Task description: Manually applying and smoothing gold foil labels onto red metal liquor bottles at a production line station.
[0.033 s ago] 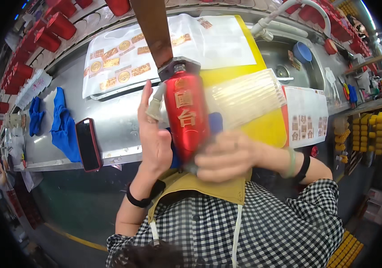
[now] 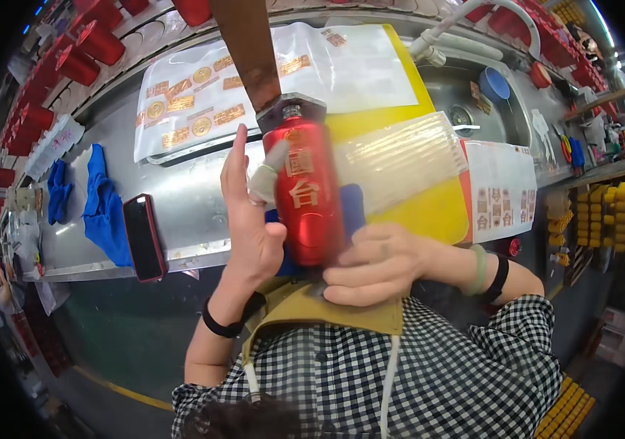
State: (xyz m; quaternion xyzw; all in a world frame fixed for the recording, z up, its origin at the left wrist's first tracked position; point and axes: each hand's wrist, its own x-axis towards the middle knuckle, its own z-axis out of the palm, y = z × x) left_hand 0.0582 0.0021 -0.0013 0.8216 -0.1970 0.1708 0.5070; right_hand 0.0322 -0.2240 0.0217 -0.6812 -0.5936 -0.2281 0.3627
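A glossy red bottle (image 2: 309,219) with gold characters lies lengthwise before me, its neck towards a dark hexagonal metal holder (image 2: 301,102) on a brown bar (image 2: 249,55). My left hand (image 2: 250,227) is at the bottle's left side with fingers stretched out. One fingertip wears a pale finger cover (image 2: 266,178) and rests on or just over the characters. At the bottle's near end, the fingers of my right hand (image 2: 378,265) are curled round something dark, mostly hidden. Blue material (image 2: 353,206) shows behind the bottle.
Sheets of gold decals (image 2: 202,95) cover the bench's far side. Clear ribbed plastic (image 2: 400,157) lies on a yellow board (image 2: 437,208). A phone (image 2: 144,238) and blue cloth (image 2: 104,208) are at left. The sink (image 2: 440,88) and another decal sheet (image 2: 502,190) are at right.
The covered fingertip has shifted right, from the bottle's edge onto its lettered face. The bottle's near end has swung slightly right. My right hand has moved a little.
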